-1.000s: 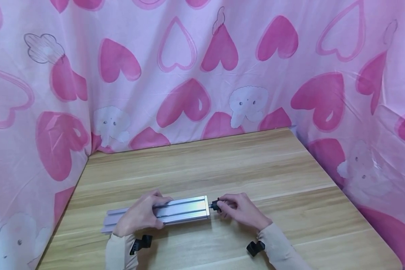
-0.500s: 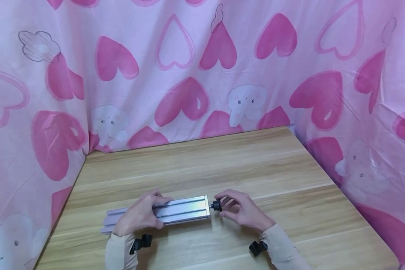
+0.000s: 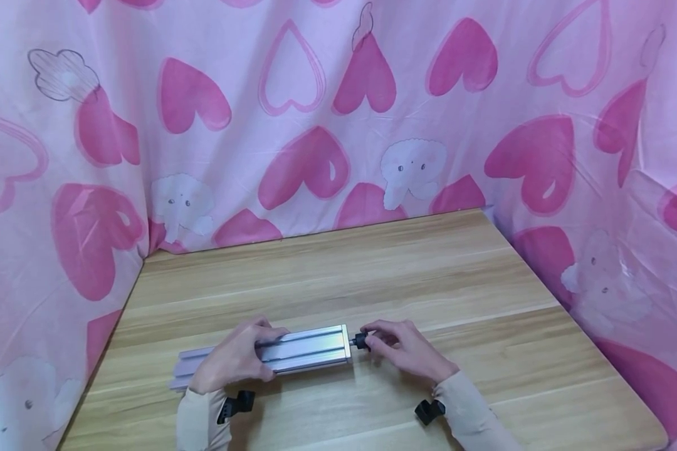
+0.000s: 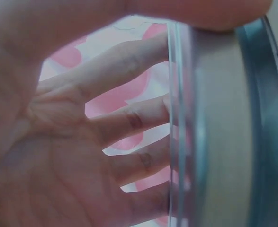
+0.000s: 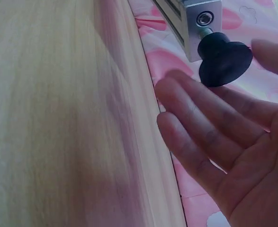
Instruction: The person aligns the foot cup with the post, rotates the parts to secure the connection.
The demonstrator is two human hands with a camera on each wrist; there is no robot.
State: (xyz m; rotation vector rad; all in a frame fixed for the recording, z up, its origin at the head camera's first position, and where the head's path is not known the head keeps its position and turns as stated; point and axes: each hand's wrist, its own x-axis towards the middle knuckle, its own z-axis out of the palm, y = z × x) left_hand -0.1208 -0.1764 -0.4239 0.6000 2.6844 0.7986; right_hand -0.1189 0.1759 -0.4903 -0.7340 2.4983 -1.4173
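A silver aluminium profile [image 3: 307, 349] with long grooves lies low over the table, tilted slightly. My left hand [image 3: 234, 357] grips it across its width, thumb on the near side and fingers on the far side, as the left wrist view also shows on the profile's face [image 4: 224, 123]. From its right end plate [image 5: 190, 33] a threaded stud [image 5: 206, 32] carries a flared black levelling foot [image 5: 226, 61]. My right hand [image 3: 406, 351] pinches the foot at its rim between thumb and index finger; the index fingertip is hidden behind it. The other fingers are loosely bent below.
A wood-grain table [image 3: 316, 275] lies under both hands. Pink heart-printed cloth [image 3: 304, 169] hangs behind it and along both sides. Black wrist mounts [image 3: 237, 407] sit on both sleeves. A socket-head screw [image 5: 205, 18] sits in the end plate beside the stud.
My right hand held the foot, spread its fingers off it half a second ago, and now has thumb and finger back on it. The left hand and profile stay in place.
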